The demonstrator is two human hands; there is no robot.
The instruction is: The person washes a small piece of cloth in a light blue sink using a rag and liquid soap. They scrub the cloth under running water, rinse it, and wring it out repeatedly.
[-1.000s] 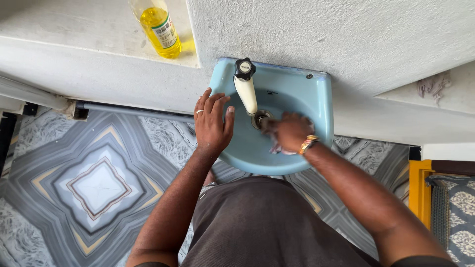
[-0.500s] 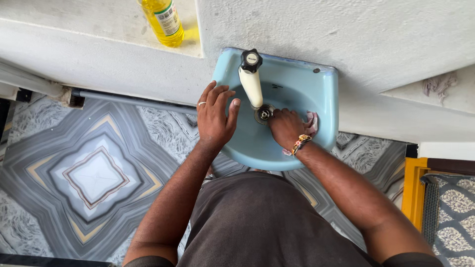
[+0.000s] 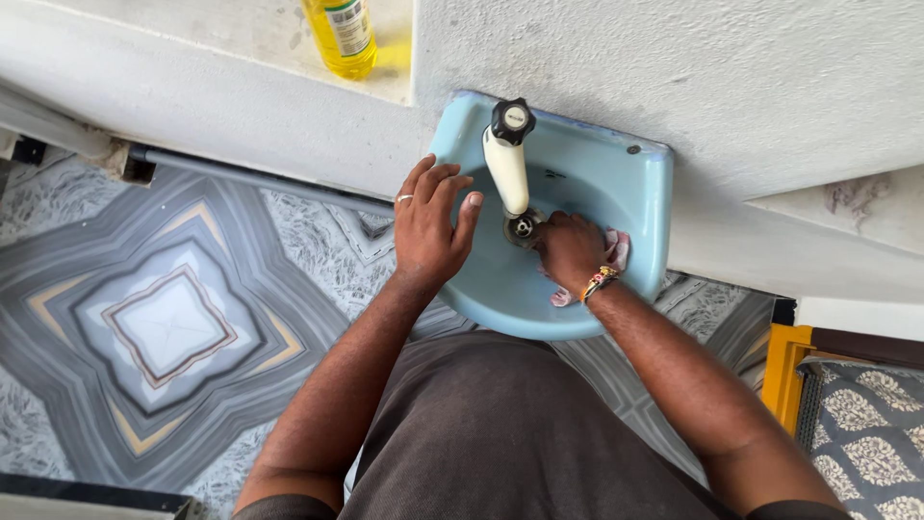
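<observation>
The right hand (image 3: pixel 570 248) presses a pink cloth (image 3: pixel 612 252) with closed fingers against the inside of the blue basin (image 3: pixel 647 202), just beside the drain (image 3: pixel 523 227), so the wiping seems in the middle, with the left half of the bowl probably not reached yet. The left hand (image 3: pixel 430 231) lies flat on the left rim, fingers spread and holding nothing. I count one basin, one cream tap (image 3: pixel 507 164), one cloth and one yellow bottle (image 3: pixel 343 36) on the ledge.

A clear plastic bottle of yellow liquid (image 3: pixel 344 36) stands on the white ledge (image 3: pixel 241 39) at about eleven o'clock, cut by the top edge. Its pale label (image 3: pixel 352 26) wraps the side, edged green.
</observation>
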